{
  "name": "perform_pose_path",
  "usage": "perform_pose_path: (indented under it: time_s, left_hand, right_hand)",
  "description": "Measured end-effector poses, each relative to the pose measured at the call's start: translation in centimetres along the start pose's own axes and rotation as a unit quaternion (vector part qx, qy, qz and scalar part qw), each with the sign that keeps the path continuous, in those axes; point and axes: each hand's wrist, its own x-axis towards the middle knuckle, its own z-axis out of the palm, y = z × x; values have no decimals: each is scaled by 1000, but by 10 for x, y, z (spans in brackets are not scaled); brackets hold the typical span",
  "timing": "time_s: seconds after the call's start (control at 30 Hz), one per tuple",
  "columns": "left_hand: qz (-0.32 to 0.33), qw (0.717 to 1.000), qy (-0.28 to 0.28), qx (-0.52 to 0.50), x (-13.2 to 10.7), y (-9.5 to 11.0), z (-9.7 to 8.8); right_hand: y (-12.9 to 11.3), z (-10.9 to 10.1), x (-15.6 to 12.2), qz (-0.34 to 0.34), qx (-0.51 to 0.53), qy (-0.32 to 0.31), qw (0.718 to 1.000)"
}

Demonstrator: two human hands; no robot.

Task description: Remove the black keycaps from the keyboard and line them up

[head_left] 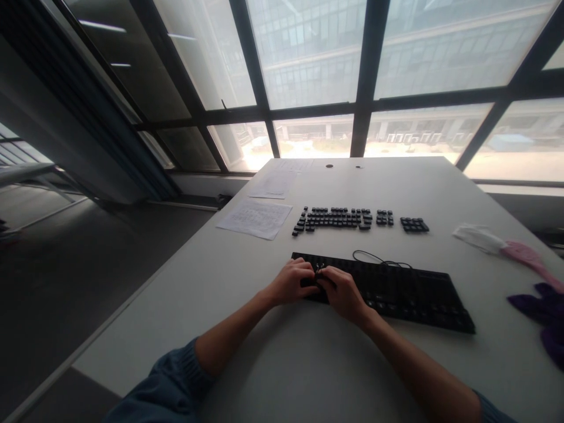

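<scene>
Both blue sleeves come in low, and my left hand [291, 282] and right hand [341, 292] meet at the left end of the black keyboard [396, 291]. Fingers are curled tight, pinching something small and shiny; I cannot tell what. My keyboard lies long from left to right across the white table [308, 364], stretching away to the right. Farther back sit rows of loose keycaps [335, 218], hard and square, and flat papers [255, 218].

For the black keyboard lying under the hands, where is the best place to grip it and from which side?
Grip the keyboard by its free right end, probably from the right: it lies flat and long, both hands cover its left end, and the cable loops off its far edge.
</scene>
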Motion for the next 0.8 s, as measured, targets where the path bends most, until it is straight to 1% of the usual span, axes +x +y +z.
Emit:
perform_pose_path:
  time_s: [0.17,0.3,0.37,0.43,0.5,0.63,0.73,0.8]
  left_hand:
    - [-2,999,39,-22,-1,5,8]
    - [-13,993,82,-84,-3,7,13]
    - [-19,990,95,-107,-4,4,15]
    - [-40,987,103,-119,-4,3,15]
    - [-49,987,104,-110,-4,3,14]
    - [-2,995,98,-32,-2,9,9]
    - [-1,991,133,-22,7,7,2]
    - [-25,985,166,-36,22,-3,-5]
  right_hand:
    - [0,-2,1,36,28,72,996]
    - [-1,-2,3,57,43,96,993]
    - [0,0,4,70,41,103,991]
    - [0,1,5,90,53,109,989]
    - [1,1,5,115,81,118,983]
    - [2,0,7,145,134,139,970]
    - [3,0,9,155,142,153,966]
    - [5,0,10,165,143,162,962]
